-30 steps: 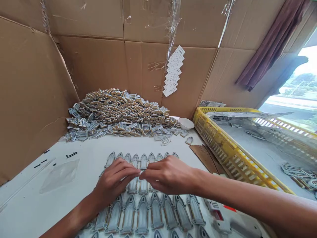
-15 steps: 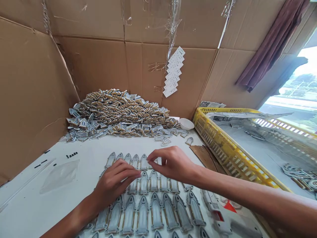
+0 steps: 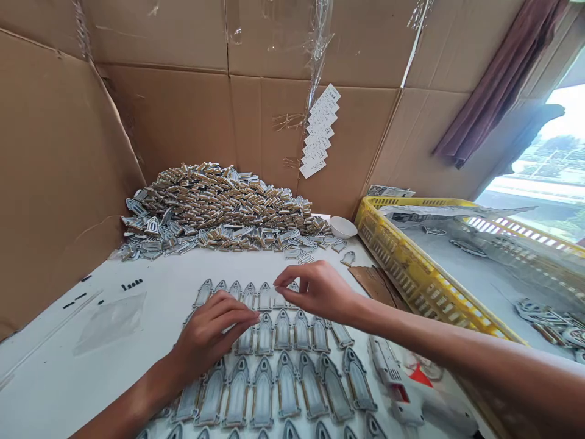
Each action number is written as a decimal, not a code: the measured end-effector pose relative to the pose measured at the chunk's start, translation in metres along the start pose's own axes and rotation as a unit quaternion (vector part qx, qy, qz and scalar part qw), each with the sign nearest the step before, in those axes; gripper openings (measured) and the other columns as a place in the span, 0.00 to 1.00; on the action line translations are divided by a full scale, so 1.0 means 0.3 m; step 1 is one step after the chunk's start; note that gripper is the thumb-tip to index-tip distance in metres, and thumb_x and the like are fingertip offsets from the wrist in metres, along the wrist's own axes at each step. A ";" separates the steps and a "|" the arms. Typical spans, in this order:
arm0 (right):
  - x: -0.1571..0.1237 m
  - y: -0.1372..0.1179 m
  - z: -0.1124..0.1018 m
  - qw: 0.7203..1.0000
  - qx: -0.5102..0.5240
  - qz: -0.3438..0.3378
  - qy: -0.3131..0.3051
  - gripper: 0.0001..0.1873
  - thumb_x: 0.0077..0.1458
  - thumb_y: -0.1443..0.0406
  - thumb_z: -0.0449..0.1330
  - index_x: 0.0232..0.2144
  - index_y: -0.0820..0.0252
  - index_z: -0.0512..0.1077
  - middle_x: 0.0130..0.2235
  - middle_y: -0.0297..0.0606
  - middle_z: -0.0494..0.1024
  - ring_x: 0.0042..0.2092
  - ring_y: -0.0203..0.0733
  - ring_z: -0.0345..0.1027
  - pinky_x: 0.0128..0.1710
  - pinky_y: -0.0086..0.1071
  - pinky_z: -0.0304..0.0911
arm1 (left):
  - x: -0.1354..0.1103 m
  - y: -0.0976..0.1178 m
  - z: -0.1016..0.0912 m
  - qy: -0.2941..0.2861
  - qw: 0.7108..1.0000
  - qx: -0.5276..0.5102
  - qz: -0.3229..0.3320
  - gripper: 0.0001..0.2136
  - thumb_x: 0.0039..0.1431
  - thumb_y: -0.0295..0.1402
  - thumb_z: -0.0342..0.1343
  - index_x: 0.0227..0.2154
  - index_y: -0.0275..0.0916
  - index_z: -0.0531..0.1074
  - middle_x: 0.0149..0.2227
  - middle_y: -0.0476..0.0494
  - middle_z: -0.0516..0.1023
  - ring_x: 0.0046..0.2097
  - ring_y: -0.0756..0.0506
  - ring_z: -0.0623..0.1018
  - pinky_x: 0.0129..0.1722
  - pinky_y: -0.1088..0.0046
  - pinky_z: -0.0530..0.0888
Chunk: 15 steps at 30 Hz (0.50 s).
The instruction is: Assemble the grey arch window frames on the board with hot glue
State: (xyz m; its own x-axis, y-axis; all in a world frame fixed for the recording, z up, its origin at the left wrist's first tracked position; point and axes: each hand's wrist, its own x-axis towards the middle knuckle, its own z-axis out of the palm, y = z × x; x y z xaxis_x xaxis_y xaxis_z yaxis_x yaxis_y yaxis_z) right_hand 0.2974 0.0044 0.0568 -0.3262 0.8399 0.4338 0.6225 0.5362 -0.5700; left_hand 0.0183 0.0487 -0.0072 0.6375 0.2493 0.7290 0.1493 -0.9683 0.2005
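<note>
Rows of grey arch-shaped pieces with wooden edges [image 3: 283,384] lie flat on the white table [image 3: 59,372]. My left hand [image 3: 212,335] rests on the middle row, fingers together and pressed flat on a piece. My right hand [image 3: 317,291] hovers over the far row, thumb and forefinger pinched at a piece there [image 3: 280,299]; whether anything is held between them is too small to see. A large heap of the same pieces [image 3: 219,207] lies at the back against the cardboard wall.
Cardboard walls [image 3: 55,171] enclose the table at left and back. A yellow plastic crate [image 3: 411,262] lined with plastic stands at the right. A small white bowl [image 3: 343,227] sits by the heap. A white glue gun [image 3: 402,390] lies near my right forearm.
My right hand has left my left hand at the middle row and moved up to the far row, uncovering the middle row's pieces. The left hand has stayed put.
</note>
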 end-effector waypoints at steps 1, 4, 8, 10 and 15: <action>0.002 0.002 -0.002 1.000 -0.001 0.005 0.002 0.10 0.58 0.73 0.67 0.39 0.56 0.84 0.33 0.29 0.87 0.24 0.29 0.73 0.29 0.23 0.62 | 0.003 0.001 0.000 0.002 1.000 0.001 0.001 0.14 0.67 0.19 0.65 0.51 0.41 0.79 0.42 0.45 0.86 0.43 0.45 0.80 0.46 0.67 0.76; -0.013 -0.035 0.013 0.999 0.025 0.003 -0.019 0.09 0.59 0.71 0.67 0.39 0.56 0.85 0.33 0.29 0.87 0.24 0.30 0.73 0.29 0.23 0.63 | 0.009 0.002 -0.004 0.001 1.000 0.003 0.004 0.13 0.68 0.19 0.65 0.51 0.40 0.79 0.41 0.45 0.86 0.43 0.45 0.79 0.45 0.68 0.76; -0.053 -0.116 0.057 0.995 0.074 -0.042 -0.051 0.08 0.59 0.69 0.67 0.40 0.55 0.86 0.33 0.31 0.88 0.26 0.32 0.75 0.31 0.23 0.65 | 0.008 0.001 -0.007 0.001 1.000 0.010 0.006 0.11 0.69 0.21 0.63 0.50 0.40 0.78 0.40 0.46 0.85 0.41 0.46 0.79 0.44 0.69 0.76; -0.063 -0.132 0.068 0.994 0.079 -0.056 -0.052 0.08 0.59 0.69 0.67 0.39 0.55 0.86 0.31 0.31 0.87 0.26 0.32 0.76 0.31 0.24 0.65 | 0.007 0.000 -0.007 0.004 1.000 0.014 0.005 0.10 0.70 0.22 0.62 0.49 0.40 0.78 0.39 0.47 0.85 0.41 0.46 0.79 0.44 0.69 0.76; -0.029 -0.072 0.032 0.998 0.049 -0.015 -0.041 0.09 0.59 0.71 0.67 0.40 0.55 0.85 0.34 0.30 0.88 0.25 0.31 0.74 0.30 0.24 0.65 | 0.006 0.002 -0.006 0.005 1.000 0.012 0.005 0.11 0.70 0.22 0.63 0.50 0.41 0.78 0.39 0.46 0.85 0.41 0.46 0.80 0.43 0.68 0.77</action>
State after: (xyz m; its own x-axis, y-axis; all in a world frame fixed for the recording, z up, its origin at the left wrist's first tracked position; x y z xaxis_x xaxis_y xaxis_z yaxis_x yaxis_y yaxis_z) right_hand 0.2799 -0.0137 0.0587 -0.4041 0.8247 0.3957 0.5394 0.5642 -0.6251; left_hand 0.0183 0.0487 -0.0045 0.6308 0.2396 0.7380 0.1619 -0.9708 0.1768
